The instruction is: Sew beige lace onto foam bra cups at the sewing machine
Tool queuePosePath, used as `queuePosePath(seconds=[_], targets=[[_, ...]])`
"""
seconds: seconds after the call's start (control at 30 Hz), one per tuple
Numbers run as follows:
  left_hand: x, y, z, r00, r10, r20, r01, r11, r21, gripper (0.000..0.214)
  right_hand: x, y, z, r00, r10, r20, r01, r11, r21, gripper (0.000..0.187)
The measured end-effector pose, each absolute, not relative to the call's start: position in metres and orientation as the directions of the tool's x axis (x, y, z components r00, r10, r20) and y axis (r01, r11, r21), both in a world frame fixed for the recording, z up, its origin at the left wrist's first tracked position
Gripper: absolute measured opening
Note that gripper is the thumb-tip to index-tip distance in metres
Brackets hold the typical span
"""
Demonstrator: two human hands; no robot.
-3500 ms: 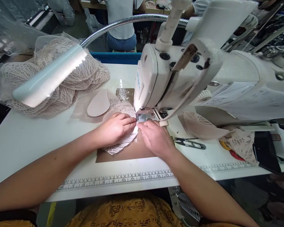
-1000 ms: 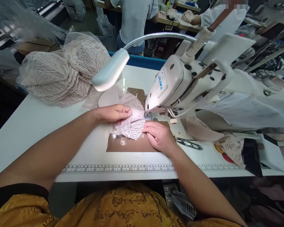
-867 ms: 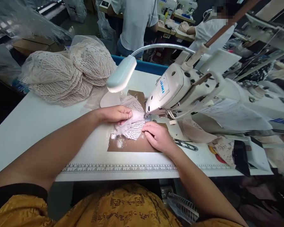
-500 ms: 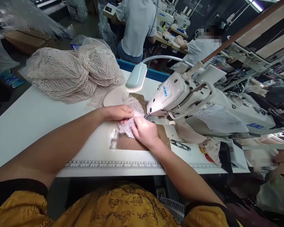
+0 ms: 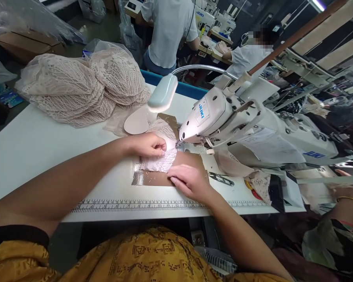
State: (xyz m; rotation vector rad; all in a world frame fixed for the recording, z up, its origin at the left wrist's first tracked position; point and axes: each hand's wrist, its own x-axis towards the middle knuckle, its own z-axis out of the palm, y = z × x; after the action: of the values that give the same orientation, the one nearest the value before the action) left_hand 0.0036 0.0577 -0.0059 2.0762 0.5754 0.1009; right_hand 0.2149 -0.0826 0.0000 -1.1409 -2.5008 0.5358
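Running front to back: lace piece [image 5: 164, 160]

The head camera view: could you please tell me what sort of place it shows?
Most likely a garment workshop or sewing factory: a JUKI sewing machine stands on the worktable, piled lace pieces lie beside it, and other machines show behind.

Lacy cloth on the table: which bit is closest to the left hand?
The lace piece by the sewing machine, partly under the left hand. The big lace heap lies farther left; the lace scrap lies right, past the black snips.
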Motion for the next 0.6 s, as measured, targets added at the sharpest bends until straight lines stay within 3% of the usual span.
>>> queuePosePath(seconds=[0.2,0.37,0.6], targets=[[0.011,0.042,0.014,0.867,0.447,-0.22,0.482,-0.639,0.599,0.027,0.238,-0.059,0.003,-0.432,0.898,0.085,0.774,0.417,-0.476,0.02],[0.022,0.026,0.01,0.868,0.473,-0.148,0.489,-0.769,0.411,0.026,0.242,-0.046,-0.02,-0.287,0.943,0.169,0.779,0.332,-0.531,0.02],[0.022,0.037,0.0,0.877,0.461,-0.134,0.452,-0.699,0.554,0.028,0.248,-0.052,-0.032,-0.384,0.882,0.275,0.727,0.472,-0.499,0.031]])
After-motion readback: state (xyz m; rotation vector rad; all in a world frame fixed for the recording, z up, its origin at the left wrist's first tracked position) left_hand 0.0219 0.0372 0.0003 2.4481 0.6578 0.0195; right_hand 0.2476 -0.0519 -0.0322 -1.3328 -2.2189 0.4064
